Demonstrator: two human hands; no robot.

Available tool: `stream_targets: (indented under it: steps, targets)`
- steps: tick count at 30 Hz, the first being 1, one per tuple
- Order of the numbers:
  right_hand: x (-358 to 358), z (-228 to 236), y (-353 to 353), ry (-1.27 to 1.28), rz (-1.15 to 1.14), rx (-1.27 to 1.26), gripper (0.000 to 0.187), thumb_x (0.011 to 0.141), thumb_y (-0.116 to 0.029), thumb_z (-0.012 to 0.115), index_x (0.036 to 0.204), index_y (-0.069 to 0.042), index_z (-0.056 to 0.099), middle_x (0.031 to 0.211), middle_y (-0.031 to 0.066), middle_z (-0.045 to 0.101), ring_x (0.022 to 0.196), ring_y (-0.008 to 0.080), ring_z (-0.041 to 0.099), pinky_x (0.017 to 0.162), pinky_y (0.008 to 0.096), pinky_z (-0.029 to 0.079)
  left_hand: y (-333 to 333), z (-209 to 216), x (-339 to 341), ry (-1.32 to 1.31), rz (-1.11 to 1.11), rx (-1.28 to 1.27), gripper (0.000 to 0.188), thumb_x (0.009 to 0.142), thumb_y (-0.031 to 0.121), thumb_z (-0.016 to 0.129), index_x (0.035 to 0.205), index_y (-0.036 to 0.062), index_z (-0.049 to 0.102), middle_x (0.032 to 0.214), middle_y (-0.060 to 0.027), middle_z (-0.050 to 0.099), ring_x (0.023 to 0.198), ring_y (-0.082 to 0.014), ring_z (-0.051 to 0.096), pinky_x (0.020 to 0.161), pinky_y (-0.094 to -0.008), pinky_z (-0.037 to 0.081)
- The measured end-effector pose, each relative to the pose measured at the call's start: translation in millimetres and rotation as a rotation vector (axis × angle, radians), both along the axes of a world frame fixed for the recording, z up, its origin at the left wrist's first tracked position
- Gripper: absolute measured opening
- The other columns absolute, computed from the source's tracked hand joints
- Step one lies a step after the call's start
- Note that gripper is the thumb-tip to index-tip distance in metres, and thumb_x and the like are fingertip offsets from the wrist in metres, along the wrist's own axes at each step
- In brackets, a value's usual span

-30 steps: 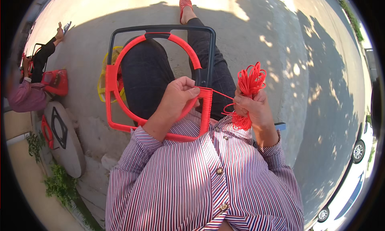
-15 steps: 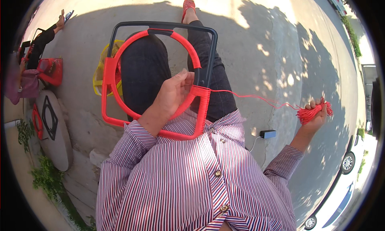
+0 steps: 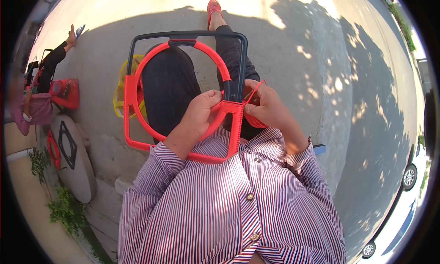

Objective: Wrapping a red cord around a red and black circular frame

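A square frame with a ring inside it (image 3: 131,92) lies over my lap, mostly wrapped in tight red cord. Its top bar, upper right side and the joint at the ring's right (image 3: 234,89) are bare black. My left hand (image 3: 197,115) reaches through the ring and pinches its right part just inside that joint. Close outside the same joint is my right hand (image 3: 270,109), fingers bent round red cord (image 3: 255,121). A loop of the cord stands up by its fingers, and the bundle hangs below them, partly hidden by the hand.
Beside my left knee is a yellow bag (image 3: 119,92). A round slab (image 3: 85,174) at the left bears a black frame (image 3: 68,145) and a red one (image 3: 53,149). Another person (image 3: 55,65) sits at the far left. A blue-topped box (image 3: 319,149) peeks out by my right elbow; a white car (image 3: 408,213) stands far right.
My right hand has come in from far out at the right to the frame's right side, bringing the cord bundle. The stretched cord is now slack and looped. My left hand stays on the ring.
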State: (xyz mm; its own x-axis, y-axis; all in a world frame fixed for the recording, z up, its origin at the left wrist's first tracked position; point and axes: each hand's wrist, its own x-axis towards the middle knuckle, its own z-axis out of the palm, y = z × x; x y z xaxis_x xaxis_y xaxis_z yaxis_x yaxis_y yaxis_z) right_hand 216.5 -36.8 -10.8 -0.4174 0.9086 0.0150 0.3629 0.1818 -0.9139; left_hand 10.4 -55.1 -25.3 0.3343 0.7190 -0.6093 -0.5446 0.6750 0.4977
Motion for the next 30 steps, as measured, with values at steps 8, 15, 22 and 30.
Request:
stream_targets:
  steps: [8, 15, 22, 30]
  targets:
    - [-40.1, 13.9, 7.2, -0.19, -0.144, 0.512, 0.041, 0.071, -0.008, 0.073, 0.11, -0.006, 0.062, 0.114, 0.0093, 0.058, 0.116, 0.0304, 0.047, 0.099, 0.0397, 0.039, -14.4, 0.7, 0.3, 0.521, 0.219, 0.63, 0.015, 0.1, 0.014, 0.046, 0.105, 0.0024, 0.054, 0.087, -0.0011, 0.061, 0.073, -0.0061, 0.057, 0.064, -0.0221, 0.047]
    - [-0.6, 27.5, 12.1, 0.143, -0.033, 0.099, 0.027, 0.079, -0.008, 0.062, 0.105, -0.003, 0.064, 0.101, 0.0107, 0.064, 0.092, 0.0277, 0.062, 0.082, 0.0354, 0.048, -11.3, -6.9, -4.1, 0.189, 0.344, 0.588, 0.019, 0.1, 0.02, 0.046, 0.103, 0.0023, 0.054, 0.072, 0.0008, 0.051, 0.059, -0.0047, 0.043, 0.054, -0.0205, 0.037]
    - [132.8, 24.2, -12.2, 0.265, -0.127, -0.337, 0.029, 0.08, -0.013, 0.059, 0.103, 0.005, 0.064, 0.094, 0.0104, 0.067, 0.084, 0.0216, 0.063, 0.076, 0.0324, 0.051, -1.3, 2.2, -1.2, 0.244, 0.143, 0.243, 0.038, 0.101, 0.032, 0.039, 0.124, 0.0026, 0.046, 0.072, -0.0024, 0.052, 0.056, -0.008, 0.043, 0.049, -0.022, 0.035]
    - [220.3, -21.7, -16.7, 1.447, -0.647, -0.212, 0.011, 0.09, -0.013, 0.054, 0.088, -0.003, 0.054, 0.072, 0.0061, 0.052, 0.065, 0.0142, 0.053, 0.057, 0.0297, 0.048, 3.6, 11.4, 2.8, 0.022, 0.009, 0.173, 0.049, 0.102, 0.041, 0.034, 0.127, 0.0018, 0.048, 0.094, -0.0055, 0.061, 0.08, -0.0133, 0.055, 0.07, -0.0267, 0.046]
